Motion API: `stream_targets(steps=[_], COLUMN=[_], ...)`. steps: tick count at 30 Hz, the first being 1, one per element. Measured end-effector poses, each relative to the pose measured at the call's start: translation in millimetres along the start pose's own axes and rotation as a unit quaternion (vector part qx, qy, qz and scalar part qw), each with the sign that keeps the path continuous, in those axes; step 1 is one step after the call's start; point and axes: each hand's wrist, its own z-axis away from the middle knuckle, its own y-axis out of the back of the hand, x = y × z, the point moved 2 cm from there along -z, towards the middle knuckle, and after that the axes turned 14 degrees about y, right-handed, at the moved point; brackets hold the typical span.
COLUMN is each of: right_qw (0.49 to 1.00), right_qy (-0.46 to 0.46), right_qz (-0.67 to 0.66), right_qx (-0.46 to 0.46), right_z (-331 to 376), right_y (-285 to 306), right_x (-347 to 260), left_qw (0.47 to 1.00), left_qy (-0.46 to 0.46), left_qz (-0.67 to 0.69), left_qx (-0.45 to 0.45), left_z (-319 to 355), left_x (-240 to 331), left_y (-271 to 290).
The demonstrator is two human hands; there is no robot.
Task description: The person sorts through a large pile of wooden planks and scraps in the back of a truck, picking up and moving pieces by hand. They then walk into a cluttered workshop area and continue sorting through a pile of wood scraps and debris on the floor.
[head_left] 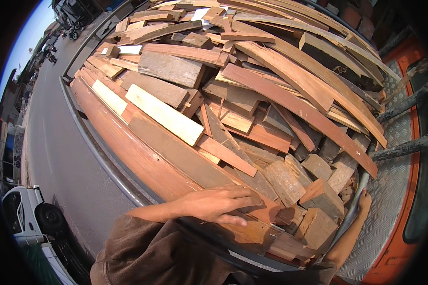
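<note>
Left hand [217, 204] lies flat, fingers spread, palm down on the near end of the heaped wood pile [233, 95] that fills the truck bed. Right hand [364, 199] grips the bed's metal rail [352, 209] at the pile's right corner, fingers curled round it. Short wood blocks [318, 194] sit between the hands.

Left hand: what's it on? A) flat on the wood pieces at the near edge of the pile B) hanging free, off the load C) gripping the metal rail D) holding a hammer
A: the left hand lies palm down on the reddish wood offcuts at the near edge of the pile; the right hand is the one at the metal rail.
</note>
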Motion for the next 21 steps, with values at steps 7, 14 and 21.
stream_targets(steps=[7, 14, 21], right_qw=[0.977, 0.913, 0.847], right_qy=[0.149, 0.408, 0.520], right_qz=[0.128, -0.010, -0.025], right_qx=[-0.085, -0.016, -0.111], right_z=[118.6, 193.9, 269.2], right_y=[134.1, 198.3, 178.4], right_x=[-203.0, -446.9, -714.8], left_qw=[0.988, 0.987, 0.863], left_qy=[-0.133, -0.088, 0.215], left_qz=[0.070, 0.035, -0.110], left_qx=[0.036, 0.132, 0.443], left_z=[27.8, 151.8, 365.0], left_x=[7.8, -50.4, -213.6], left_y=[11.6, 103.0, 266.5])
